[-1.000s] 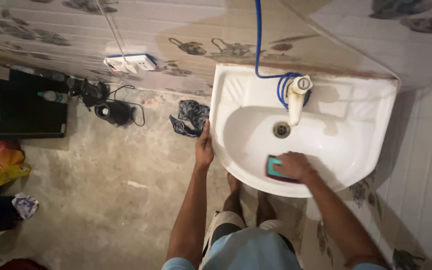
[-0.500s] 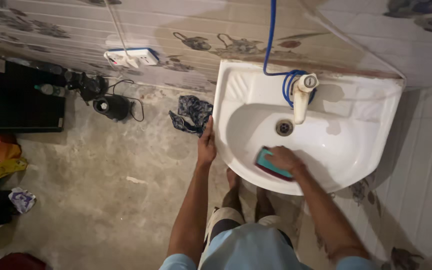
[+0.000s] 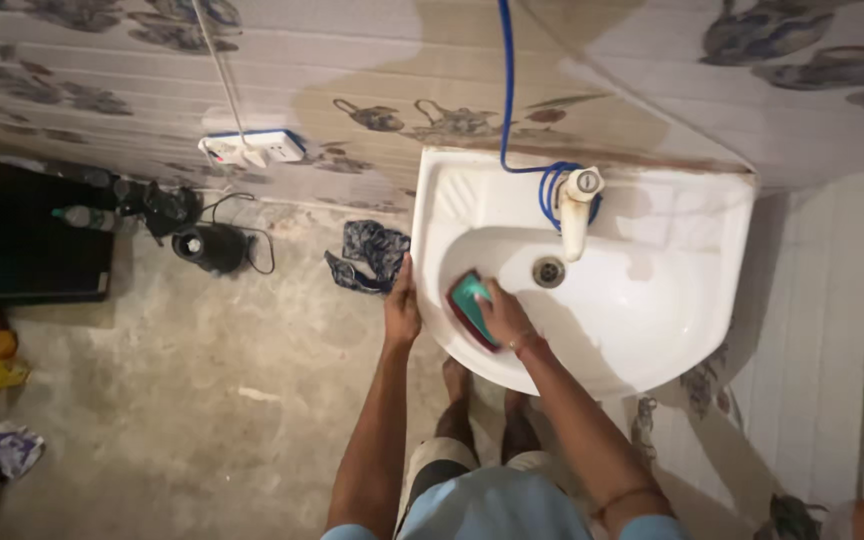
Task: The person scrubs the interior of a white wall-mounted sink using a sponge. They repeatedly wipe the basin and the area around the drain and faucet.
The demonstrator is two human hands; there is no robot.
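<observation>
Your right hand [image 3: 504, 318] presses the sponge [image 3: 472, 300] against the sink's [image 3: 652, 330] left inner wall; your left hand [image 3: 401, 310] grips the rim. Push too hard and the wet sponge may slip away.

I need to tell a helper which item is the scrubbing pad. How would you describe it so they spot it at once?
Find the white wall-mounted washbasin with the tap and blue hose. Inside its bowl, on the left slope, the right hand presses on the scrubbing pad. It is the only teal thing in the basin, a flat rectangle with a dark red underside.
</observation>
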